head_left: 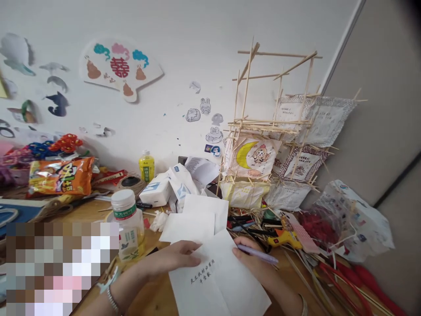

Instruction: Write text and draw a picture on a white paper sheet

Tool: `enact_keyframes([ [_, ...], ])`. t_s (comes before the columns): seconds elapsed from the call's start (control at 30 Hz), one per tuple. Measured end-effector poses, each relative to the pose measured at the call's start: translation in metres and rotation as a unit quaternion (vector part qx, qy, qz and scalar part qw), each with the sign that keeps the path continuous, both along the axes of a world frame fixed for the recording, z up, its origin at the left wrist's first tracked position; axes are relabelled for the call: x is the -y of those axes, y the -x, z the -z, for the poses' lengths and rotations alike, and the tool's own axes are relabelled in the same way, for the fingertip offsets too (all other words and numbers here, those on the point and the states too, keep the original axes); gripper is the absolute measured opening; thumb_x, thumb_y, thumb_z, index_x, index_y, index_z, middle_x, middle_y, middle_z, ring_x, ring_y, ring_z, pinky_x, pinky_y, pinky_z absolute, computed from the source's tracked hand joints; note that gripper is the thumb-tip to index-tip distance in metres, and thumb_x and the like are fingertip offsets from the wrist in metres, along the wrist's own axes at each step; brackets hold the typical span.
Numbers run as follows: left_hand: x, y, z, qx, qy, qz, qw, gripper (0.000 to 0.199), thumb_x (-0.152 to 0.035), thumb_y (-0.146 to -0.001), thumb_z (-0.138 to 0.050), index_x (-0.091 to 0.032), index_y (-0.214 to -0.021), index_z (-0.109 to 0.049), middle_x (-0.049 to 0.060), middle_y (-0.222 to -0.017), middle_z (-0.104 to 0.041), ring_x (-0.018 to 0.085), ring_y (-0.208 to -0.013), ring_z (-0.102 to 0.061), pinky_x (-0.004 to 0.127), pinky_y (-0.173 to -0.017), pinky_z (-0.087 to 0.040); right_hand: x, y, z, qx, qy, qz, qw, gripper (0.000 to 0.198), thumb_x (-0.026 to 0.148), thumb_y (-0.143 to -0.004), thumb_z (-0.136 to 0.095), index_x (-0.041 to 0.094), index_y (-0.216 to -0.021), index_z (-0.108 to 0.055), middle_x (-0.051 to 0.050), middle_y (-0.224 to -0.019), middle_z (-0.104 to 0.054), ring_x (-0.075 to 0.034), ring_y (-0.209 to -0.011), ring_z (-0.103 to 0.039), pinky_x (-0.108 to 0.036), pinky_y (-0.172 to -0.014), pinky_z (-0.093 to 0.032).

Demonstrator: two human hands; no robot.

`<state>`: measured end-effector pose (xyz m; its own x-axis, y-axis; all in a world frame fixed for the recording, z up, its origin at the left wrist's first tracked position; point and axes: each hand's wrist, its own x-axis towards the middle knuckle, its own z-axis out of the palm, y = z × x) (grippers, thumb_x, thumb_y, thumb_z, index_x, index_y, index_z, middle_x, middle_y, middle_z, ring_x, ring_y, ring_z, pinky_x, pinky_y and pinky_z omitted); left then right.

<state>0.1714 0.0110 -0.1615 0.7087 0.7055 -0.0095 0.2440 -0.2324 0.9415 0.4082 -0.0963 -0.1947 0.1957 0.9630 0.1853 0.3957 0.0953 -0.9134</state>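
Note:
A white sheet of paper (217, 285) with two handwritten lines of Chinese characters is held up between both hands, creased down its middle. My left hand (177, 259) grips its left edge, thumb lying on top. At the opposite edge is my right hand (250, 259), closed with a light purple pen (258, 253) lodged in its fingers and also pinching the paper. Behind the held sheet lie two blank white sheets, one paper (187, 227) to the left and another paper (210, 207) farther back. Fingers under the held sheet are hidden.
A tea bottle (126, 228) stands left of my left hand. Right of my right hand lies a yellow glue gun (286, 239). A wooden-stick frame (253, 127) with decorated panels rises at the back right. Tissue packs (156, 188), a snack bag (61, 175) and a plastic bag (355, 219) crowd the table.

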Motion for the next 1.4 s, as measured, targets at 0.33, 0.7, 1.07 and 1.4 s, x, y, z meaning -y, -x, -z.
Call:
enact_keyframes([
  [0.33,0.016,-0.027,0.037,-0.096,-0.224,0.063,0.968,0.014,-0.023,-0.067,-0.055,-0.022,-0.077,-0.065,-0.001,-0.08,-0.065,0.022,-0.079,-0.057,0.027,-0.069,-0.04,0.002,0.007,0.003,0.233,-0.163,0.026,0.958,0.026,0.027,-0.088,-0.044,0.022,-0.105,-0.062,-0.007,-0.101,-0.062,-0.022,-0.095,-0.055,-0.032,-0.083,-0.042],
  [0.7,0.012,-0.027,0.052,-0.131,-0.327,0.04,0.935,0.014,-0.031,-0.07,-0.061,-0.019,-0.078,-0.058,0.004,-0.083,-0.057,0.023,-0.084,-0.049,0.031,-0.073,-0.036,0.002,0.038,0.015,-0.006,0.033,-0.133,0.991,0.015,0.033,-0.078,-0.056,0.019,-0.075,-0.051,0.002,-0.065,-0.056,-0.012,-0.058,-0.052,-0.021,-0.053,-0.04],
  [1.07,0.017,-0.029,0.059,-0.154,-0.343,0.046,0.926,0.029,-0.034,-0.065,-0.065,-0.02,-0.088,-0.056,0.003,-0.09,-0.054,0.024,-0.09,-0.047,0.034,-0.076,-0.033,-0.01,0.041,0.035,0.127,-0.006,-0.102,0.987,0.032,0.023,-0.076,-0.048,0.02,-0.05,-0.028,0.006,-0.049,-0.036,-0.009,-0.047,-0.034,-0.021,-0.045,-0.027],
  [1.4,0.016,-0.03,0.062,-0.146,-0.354,0.043,0.923,0.028,-0.035,-0.064,-0.066,-0.02,-0.085,-0.055,0.002,-0.088,-0.052,0.023,-0.088,-0.047,0.033,-0.077,-0.034,-0.008,0.039,0.034,0.214,-0.035,-0.128,0.968,0.034,0.021,-0.079,-0.045,0.02,-0.049,-0.029,0.006,-0.048,-0.034,-0.009,-0.046,-0.034,-0.024,-0.045,-0.025],
])
